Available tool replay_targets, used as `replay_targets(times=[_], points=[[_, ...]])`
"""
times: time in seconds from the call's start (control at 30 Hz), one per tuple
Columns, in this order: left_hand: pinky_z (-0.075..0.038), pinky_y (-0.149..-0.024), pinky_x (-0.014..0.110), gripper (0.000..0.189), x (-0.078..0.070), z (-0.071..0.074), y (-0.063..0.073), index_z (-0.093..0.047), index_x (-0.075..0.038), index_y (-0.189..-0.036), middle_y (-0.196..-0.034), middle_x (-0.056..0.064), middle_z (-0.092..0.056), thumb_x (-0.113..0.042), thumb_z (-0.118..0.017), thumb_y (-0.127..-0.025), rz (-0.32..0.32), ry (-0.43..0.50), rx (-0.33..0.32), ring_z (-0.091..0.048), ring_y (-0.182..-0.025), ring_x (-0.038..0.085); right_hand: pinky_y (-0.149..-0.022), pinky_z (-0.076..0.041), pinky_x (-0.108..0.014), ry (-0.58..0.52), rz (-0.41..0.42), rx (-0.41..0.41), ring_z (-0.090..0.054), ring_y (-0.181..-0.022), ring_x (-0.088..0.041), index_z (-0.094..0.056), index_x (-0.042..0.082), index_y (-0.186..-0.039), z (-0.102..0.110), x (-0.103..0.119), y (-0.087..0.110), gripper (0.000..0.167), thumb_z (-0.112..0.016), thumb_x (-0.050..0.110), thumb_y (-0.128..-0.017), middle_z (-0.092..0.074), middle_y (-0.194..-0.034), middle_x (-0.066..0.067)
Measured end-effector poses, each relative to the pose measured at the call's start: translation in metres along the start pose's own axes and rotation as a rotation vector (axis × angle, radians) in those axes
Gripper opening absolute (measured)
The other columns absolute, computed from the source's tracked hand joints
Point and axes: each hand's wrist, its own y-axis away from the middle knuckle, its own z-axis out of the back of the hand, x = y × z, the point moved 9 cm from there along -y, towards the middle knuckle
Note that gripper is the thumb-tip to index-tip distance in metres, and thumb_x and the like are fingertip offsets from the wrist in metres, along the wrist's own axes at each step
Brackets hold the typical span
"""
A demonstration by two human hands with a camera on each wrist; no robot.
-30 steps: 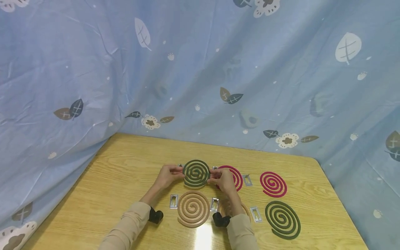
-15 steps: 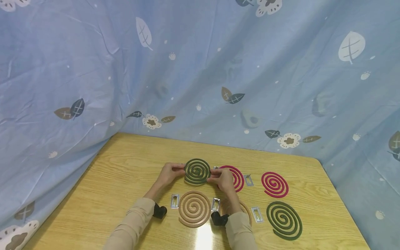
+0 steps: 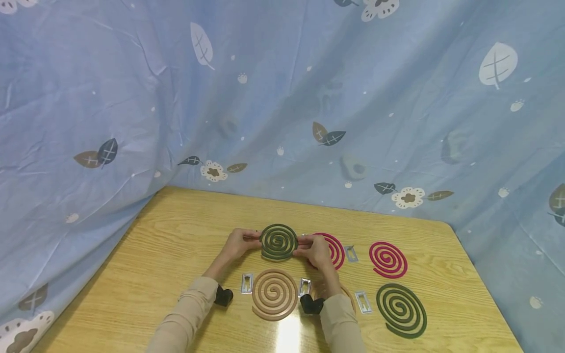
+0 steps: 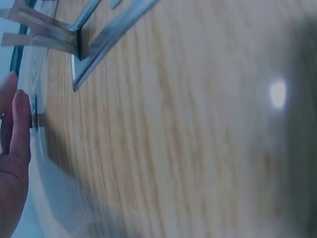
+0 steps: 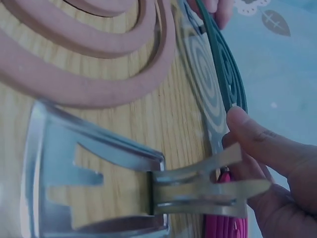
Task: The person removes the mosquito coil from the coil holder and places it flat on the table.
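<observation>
A dark green mosquito coil (image 3: 279, 242) is held between both hands, raised above the wooden table, as the right wrist view shows. My left hand (image 3: 237, 243) pinches its left edge; in the left wrist view only part of that hand (image 4: 15, 134) shows. On the opposite edge, my right hand (image 3: 317, 251) pinches the coil (image 5: 229, 69) between thumb and fingers. A pink-red coil (image 3: 336, 250) lies partly hidden behind the right hand. Nearer the person, a tan coil (image 3: 274, 295) lies flat beside a metal coil stand (image 3: 305, 287) with raised prongs.
More metal stands (image 3: 247, 283) lie among the coils on the table (image 3: 176, 235). Another tan coil is partly covered by the right forearm. Farther right lie a second pink-red coil (image 3: 388, 260) and another green coil (image 3: 401, 310). A blue patterned curtain (image 3: 273, 98) hangs behind.
The held green coil has shifted very slightly away from the person, with both hands still pinching it. The left hand now hides a stand that showed by its fingertips. Other things stay put.
</observation>
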Motion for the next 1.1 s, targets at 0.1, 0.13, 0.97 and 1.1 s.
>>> replay_targets(times=[0.1,0.13,0.97,1.1], points=[[-0.058,-0.084,0.032,0.027,0.0,0.0,0.0,-0.068,0.006,-0.106,-0.106,0.019,-0.068,-0.001,-0.074,-0.081,-0.001,-0.018,0.007,-0.068,-0.094,0.029,-0.067,-0.06,-0.03,0.018,-0.003,0.007,-0.071,-0.079,-0.03,-0.068,-0.011,-0.102,0.001,0.0,-0.001,0.035,-0.08,-0.006,-0.07,-0.071,-0.088,-0.022],[-0.058,-0.083,0.032,0.027,0.0,0.0,0.0,-0.068,0.006,-0.106,-0.107,0.02,-0.068,-0.001,-0.074,-0.081,-0.002,-0.018,0.011,-0.068,-0.094,0.029,-0.067,-0.06,-0.03,0.017,-0.011,0.007,-0.071,-0.079,-0.03,-0.068,-0.011,-0.103,0.001,-0.001,-0.001,0.035,-0.08,-0.006,-0.07,-0.071,-0.088,-0.022],[-0.06,-0.076,0.031,0.027,0.002,-0.001,0.002,-0.065,0.013,-0.105,-0.109,0.025,-0.066,0.008,-0.072,-0.079,0.034,-0.033,0.015,-0.068,-0.091,0.032,-0.068,-0.06,-0.031,0.057,-0.056,-0.022,-0.069,-0.079,-0.031,-0.066,-0.015,-0.1,-0.008,0.013,0.005,0.036,-0.079,-0.014,-0.066,-0.069,-0.089,-0.025],[-0.06,-0.075,0.031,0.027,0.004,-0.001,0.001,-0.066,0.012,-0.103,-0.101,0.023,-0.068,0.009,-0.073,-0.077,0.061,-0.052,-0.009,-0.068,-0.088,0.03,-0.068,-0.06,-0.03,0.052,-0.085,-0.028,-0.068,-0.079,-0.031,-0.066,-0.016,-0.099,-0.01,0.012,0.004,0.037,-0.078,-0.017,-0.065,-0.068,-0.089,-0.025]])
